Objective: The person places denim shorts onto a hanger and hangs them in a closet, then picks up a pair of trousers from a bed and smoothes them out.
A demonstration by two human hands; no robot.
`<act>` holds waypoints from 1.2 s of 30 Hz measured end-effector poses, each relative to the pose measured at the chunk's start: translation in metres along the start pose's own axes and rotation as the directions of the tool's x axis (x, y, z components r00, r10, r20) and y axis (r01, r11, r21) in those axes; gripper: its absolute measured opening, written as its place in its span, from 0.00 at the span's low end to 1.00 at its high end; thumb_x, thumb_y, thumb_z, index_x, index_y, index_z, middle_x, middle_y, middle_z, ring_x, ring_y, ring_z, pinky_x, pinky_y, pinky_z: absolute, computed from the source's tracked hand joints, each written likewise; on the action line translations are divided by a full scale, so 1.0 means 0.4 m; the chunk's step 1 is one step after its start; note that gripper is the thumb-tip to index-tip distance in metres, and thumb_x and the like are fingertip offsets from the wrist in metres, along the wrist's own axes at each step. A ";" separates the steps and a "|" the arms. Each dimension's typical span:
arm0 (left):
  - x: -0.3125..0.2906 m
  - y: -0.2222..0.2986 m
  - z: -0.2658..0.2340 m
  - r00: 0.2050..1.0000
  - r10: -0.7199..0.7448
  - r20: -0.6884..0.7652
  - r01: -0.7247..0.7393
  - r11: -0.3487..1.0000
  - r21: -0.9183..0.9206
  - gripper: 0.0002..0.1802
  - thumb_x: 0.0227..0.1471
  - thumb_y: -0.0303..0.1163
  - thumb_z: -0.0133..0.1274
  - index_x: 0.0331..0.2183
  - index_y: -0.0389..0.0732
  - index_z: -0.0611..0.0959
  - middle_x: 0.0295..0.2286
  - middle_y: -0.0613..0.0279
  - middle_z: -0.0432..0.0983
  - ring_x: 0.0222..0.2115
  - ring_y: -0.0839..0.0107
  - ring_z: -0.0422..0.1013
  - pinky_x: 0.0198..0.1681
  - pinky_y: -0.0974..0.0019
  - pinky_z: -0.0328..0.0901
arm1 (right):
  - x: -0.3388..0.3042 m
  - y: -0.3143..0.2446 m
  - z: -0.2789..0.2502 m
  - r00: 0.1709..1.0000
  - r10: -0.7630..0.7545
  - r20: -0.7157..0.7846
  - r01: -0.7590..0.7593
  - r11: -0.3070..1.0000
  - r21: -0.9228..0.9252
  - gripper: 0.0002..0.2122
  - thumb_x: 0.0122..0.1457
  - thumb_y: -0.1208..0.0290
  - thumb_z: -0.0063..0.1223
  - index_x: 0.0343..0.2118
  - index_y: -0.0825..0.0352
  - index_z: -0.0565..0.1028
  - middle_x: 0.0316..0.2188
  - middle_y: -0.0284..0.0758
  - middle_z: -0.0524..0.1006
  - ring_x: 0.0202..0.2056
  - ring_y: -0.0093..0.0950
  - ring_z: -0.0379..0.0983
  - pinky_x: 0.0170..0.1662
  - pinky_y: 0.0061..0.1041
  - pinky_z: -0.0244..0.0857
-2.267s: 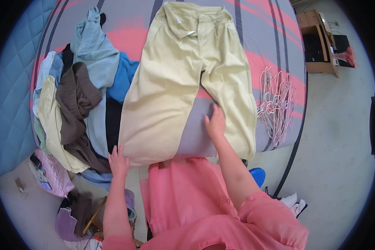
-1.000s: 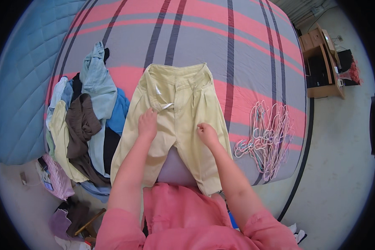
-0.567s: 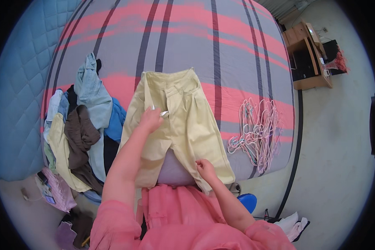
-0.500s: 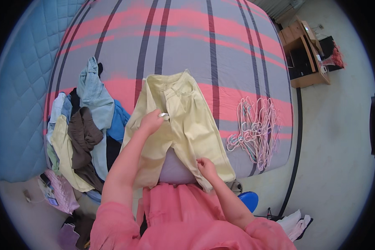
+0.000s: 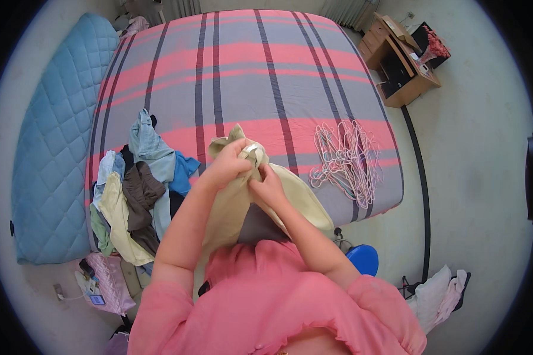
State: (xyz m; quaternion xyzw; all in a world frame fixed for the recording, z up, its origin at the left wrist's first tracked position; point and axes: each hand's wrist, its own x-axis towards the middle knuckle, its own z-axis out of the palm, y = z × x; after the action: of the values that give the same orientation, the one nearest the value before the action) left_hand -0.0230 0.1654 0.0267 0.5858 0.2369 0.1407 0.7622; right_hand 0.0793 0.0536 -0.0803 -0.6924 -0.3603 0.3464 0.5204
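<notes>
A pair of pale yellow trousers (image 5: pixel 227 208) is bunched up between my hands at the near edge of the bed, its legs hanging down toward me. My left hand (image 5: pixel 228 163) grips the gathered cloth near the waist, beside a small white piece (image 5: pixel 252 148) that looks like a label. Close by on the right, my right hand (image 5: pixel 267 186) pinches the cloth just below it. A pile of clothes lies left of the trousers, with light blue denim (image 5: pixel 150 145), a dark brown garment (image 5: pixel 142 192) and a cream garment (image 5: pixel 119 216).
The striped bed (image 5: pixel 243 89) stretches out ahead. A tangle of pink and white hangers (image 5: pixel 349 165) lies on its right side. Along the left stands a blue quilted headboard (image 5: pixel 62 154). A blue stool (image 5: pixel 362 260) stands near the right corner, and a wooden desk (image 5: pixel 397 65) farther off.
The trousers, spread out flat before, are now gathered and lifted at the waist. My right hand has moved up and left from the leg to join my left hand. The view has tilted upward.
</notes>
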 end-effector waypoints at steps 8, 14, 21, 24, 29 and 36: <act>-0.150 0.089 0.021 0.995 -0.083 -0.055 0.077 0.993 -0.094 0.06 0.46 0.24 0.44 0.29 0.36 0.75 0.25 0.65 0.72 0.26 0.79 0.68 0.29 0.75 0.64 | -0.131 -0.103 -0.093 0.984 0.123 0.127 -0.148 0.965 0.215 0.08 0.46 0.70 0.47 0.24 0.71 0.72 0.22 0.31 0.71 0.26 0.19 0.65 0.32 0.20 0.60; -0.223 0.041 0.114 0.994 -0.104 -0.031 0.108 0.983 0.151 0.06 0.45 0.27 0.45 0.26 0.36 0.76 0.21 0.70 0.69 0.21 0.83 0.64 0.24 0.78 0.58 | -0.193 -0.158 -0.074 0.897 0.292 0.331 -0.360 0.919 0.164 0.12 0.51 0.64 0.47 0.27 0.69 0.74 0.23 0.29 0.72 0.28 0.18 0.66 0.33 0.19 0.60; -0.304 0.002 0.175 0.994 0.043 -0.097 0.011 0.869 0.495 0.07 0.44 0.30 0.46 0.22 0.36 0.75 0.16 0.72 0.66 0.18 0.84 0.61 0.19 0.76 0.55 | -0.217 -0.151 -0.091 0.795 0.135 0.591 0.007 0.973 -0.232 0.12 0.48 0.65 0.51 0.27 0.72 0.75 0.23 0.38 0.76 0.25 0.26 0.71 0.28 0.26 0.64; -0.341 -0.006 0.229 0.987 0.070 -0.142 0.015 0.852 0.524 0.07 0.43 0.29 0.46 0.22 0.35 0.75 0.16 0.70 0.67 0.19 0.83 0.62 0.20 0.74 0.58 | -0.213 -0.163 -0.083 0.829 0.083 0.553 0.287 0.786 -0.548 0.11 0.47 0.67 0.50 0.24 0.73 0.75 0.22 0.43 0.76 0.25 0.29 0.73 0.28 0.30 0.65; -0.379 -0.040 0.173 0.927 0.107 -0.359 -0.010 0.965 0.262 0.06 0.46 0.30 0.49 0.24 0.38 0.77 0.19 0.71 0.69 0.20 0.83 0.64 0.22 0.77 0.58 | -0.220 -0.164 -0.110 0.971 0.034 0.238 0.070 0.907 -0.415 0.09 0.50 0.70 0.45 0.23 0.71 0.74 0.23 0.41 0.76 0.26 0.28 0.73 0.29 0.28 0.67; -0.452 -0.093 0.112 0.820 -0.022 -0.572 0.085 0.993 0.083 0.13 0.52 0.38 0.49 0.25 0.37 0.77 0.19 0.70 0.70 0.20 0.85 0.63 0.23 0.77 0.59 | -0.256 -0.161 -0.144 0.828 0.285 0.482 -0.525 0.693 0.493 0.08 0.56 0.71 0.38 0.31 0.69 0.70 0.28 0.35 0.75 0.28 0.21 0.73 0.32 0.18 0.69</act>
State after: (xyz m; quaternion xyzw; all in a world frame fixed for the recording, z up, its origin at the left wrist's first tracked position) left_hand -0.1552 0.0290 0.0356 0.5492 0.4774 0.2752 0.6283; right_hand 0.0682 -0.0487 0.0055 -0.4732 -0.1554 0.6744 0.5451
